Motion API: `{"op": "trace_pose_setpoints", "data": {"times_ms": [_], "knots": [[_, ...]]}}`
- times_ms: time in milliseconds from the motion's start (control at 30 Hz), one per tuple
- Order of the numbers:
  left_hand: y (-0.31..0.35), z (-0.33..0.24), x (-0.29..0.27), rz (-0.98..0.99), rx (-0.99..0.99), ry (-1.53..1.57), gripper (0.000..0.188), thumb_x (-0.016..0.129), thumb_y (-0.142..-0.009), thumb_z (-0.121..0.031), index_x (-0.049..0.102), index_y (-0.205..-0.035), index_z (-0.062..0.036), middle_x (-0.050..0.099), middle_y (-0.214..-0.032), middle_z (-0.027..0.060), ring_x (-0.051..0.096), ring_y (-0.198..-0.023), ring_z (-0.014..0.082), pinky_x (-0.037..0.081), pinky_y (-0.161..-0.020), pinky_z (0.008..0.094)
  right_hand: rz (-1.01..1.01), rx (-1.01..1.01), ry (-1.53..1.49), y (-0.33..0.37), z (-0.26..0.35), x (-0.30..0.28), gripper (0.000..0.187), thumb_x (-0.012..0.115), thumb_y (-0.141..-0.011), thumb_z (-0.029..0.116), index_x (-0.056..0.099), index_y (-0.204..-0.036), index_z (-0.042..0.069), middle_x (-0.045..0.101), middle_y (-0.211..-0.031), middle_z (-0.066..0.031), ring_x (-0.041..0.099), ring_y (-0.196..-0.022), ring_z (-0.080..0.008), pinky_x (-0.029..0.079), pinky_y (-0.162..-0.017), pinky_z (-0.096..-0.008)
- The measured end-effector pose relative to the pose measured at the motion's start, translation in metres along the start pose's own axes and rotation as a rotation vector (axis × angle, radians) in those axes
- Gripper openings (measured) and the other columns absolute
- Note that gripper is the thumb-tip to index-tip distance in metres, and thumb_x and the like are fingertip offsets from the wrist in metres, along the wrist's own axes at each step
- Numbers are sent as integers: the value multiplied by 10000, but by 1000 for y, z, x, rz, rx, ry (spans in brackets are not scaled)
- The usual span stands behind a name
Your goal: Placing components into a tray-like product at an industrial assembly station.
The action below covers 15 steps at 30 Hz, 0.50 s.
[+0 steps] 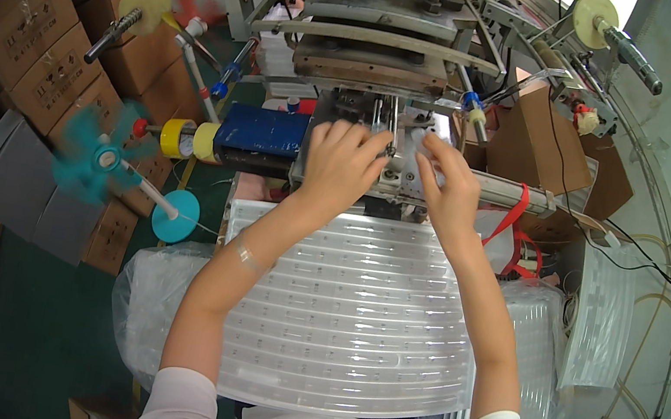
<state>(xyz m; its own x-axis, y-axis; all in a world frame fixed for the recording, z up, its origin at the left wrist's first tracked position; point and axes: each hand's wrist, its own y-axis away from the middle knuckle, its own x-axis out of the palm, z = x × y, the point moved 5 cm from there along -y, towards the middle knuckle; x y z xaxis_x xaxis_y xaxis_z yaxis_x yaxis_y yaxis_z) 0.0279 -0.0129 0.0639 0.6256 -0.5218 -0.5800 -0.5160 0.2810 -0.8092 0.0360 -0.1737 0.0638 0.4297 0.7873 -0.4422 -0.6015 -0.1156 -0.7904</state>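
Observation:
Both hands work at the metal fixture [390, 181] of a press machine [376, 36]. My left hand [341, 165] reaches over the fixture's left side, its fingers curled and drawn in toward the thumb; what lies between them is hidden. On the other side my right hand [450, 184] has thumb and forefinger bent close together beside a small whitish, see-through piece [418, 141], too blurred to name. Two thin metal rods [386, 112] run behind the fingertips. Below my wrists lies a large clear plastic tray [347, 299] with many ridged rows of tiny parts, whose kind I cannot make out.
A teal fan [106, 158] spins at the left, near stacked cardboard boxes [43, 58]. A blue block [262, 129] and yellow tape rolls [176, 138] flank the fixture. Red straps [517, 216] and a loose black cable [572, 186] hang at the right. More clear trays [528, 354] lie there.

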Motion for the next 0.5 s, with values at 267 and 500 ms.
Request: {"op": "trace_pose_setpoints", "data": {"times_ms": [267,500], "knots": [[152,35,-164,-24,-664,126,192,671,-780,-88,615,-956,-35,574,-767,69,530,-660,201,420,-616,287,173,-54,253,-19,-13,64,174,582,-871,185,646,-982,67,650,-951,-142,614,-854,-324,496,-718,-400],[287,10,-240,-259,-1183,252,65,545,-855,-74,554,-903,-31,641,-857,47,535,-716,89,424,-651,233,102,15,-19,6,-15,48,467,589,-898,227,476,-1273,-27,501,-1286,-174,518,-1136,-258,415,-937,-352]]}}
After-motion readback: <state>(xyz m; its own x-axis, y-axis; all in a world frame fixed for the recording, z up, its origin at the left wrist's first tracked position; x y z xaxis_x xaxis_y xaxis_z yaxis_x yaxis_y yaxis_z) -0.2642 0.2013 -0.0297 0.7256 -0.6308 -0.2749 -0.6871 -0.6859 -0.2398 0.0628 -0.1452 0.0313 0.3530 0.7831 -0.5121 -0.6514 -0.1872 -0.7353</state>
